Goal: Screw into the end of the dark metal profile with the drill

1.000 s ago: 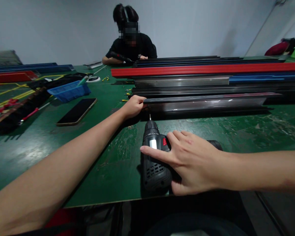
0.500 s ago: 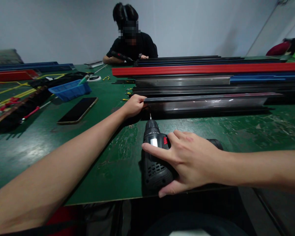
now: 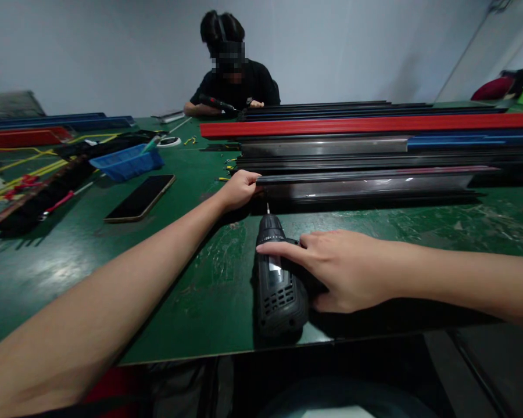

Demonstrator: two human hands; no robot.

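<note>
My left hand (image 3: 240,190) pinches the left end of a long dark metal profile (image 3: 366,184), which lies across the green table (image 3: 209,278). Close to the table's front edge, my right hand (image 3: 344,270) is wrapped round a black power drill (image 3: 281,290) lying on its side, with the index finger stretched over the drill's body. The drill's grip is hidden under that hand. Its bit (image 3: 268,208) points away from me at the near side of the profile, close to the left end; whether the tip touches it I cannot tell.
Behind the profile lie more black profiles, a red one (image 3: 353,124) and a blue one (image 3: 470,140). A phone (image 3: 140,198), a blue basket (image 3: 128,161) and a tool strip (image 3: 47,194) are at the left. Across the table sits a person (image 3: 239,87) with another drill (image 3: 218,104).
My right hand has closed round the drill, its thumb drawn in from the drill's rear end. My left hand still pinches the profile's end. The view has shifted slightly.
</note>
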